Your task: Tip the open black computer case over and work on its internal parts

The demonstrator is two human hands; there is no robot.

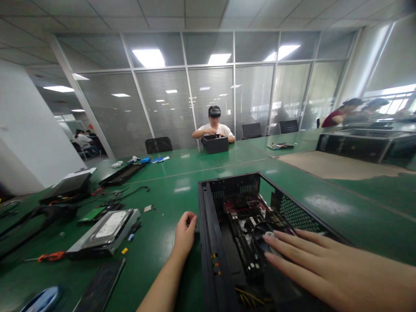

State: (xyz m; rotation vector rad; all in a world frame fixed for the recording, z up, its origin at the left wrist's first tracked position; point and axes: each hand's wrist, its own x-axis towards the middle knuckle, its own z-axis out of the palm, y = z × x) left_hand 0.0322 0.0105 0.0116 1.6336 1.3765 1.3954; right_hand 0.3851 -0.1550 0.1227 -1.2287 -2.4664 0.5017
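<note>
Flat right hand (320, 262) over round fan (259, 237), perforated case (210, 236)

The person's left forearm (167, 277) is bare, slim and smooth in outline from where I stand, narrowing to a slender wrist (180, 252). The left hand (186, 232) is bare right to the fingertips. The right hand (325, 264) is bare too, its back broad and smooth, its long fingers (292, 251) tapering to rounded tips; the nails are too blurred to make out.
</note>
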